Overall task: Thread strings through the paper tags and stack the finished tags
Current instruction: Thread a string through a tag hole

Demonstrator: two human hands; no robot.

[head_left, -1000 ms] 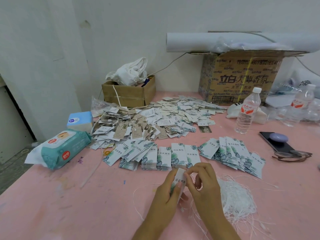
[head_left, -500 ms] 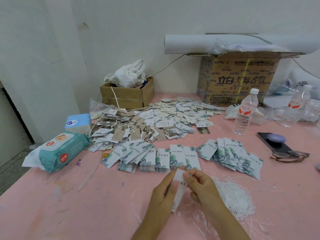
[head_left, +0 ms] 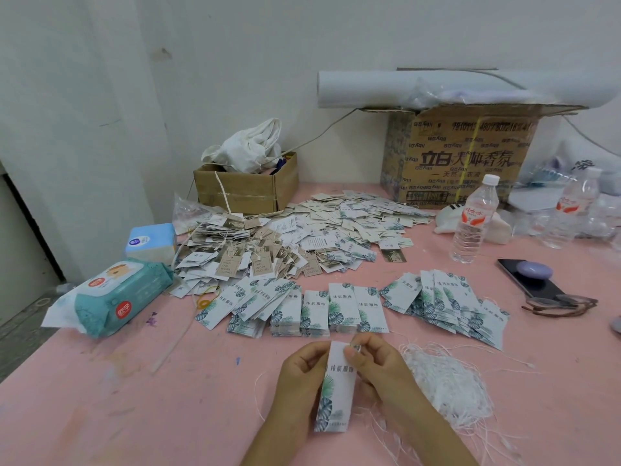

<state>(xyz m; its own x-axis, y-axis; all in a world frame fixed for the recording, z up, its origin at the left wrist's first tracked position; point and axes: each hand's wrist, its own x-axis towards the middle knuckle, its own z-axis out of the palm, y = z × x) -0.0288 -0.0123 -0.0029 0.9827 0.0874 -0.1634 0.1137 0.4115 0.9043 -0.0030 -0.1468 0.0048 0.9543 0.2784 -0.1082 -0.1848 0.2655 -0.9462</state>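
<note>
A white paper tag with green leaf print stands upright between my hands, low in the middle of the pink table. My left hand grips its left edge. My right hand pinches its top right corner, thumb on the front. A tangle of white strings lies just right of my right hand. Rows of the same leaf-print tags lie beyond my hands, with a fanned group of tags to the right.
A large heap of mixed tags covers the table's middle. A wet-wipe pack and tissue box sit left. Two cardboard boxes stand at the wall. A water bottle, a phone and glasses lie right.
The tag has turned from edge-on to face me, and now hangs lower between my hands. My right thumb has moved onto its top corner.
</note>
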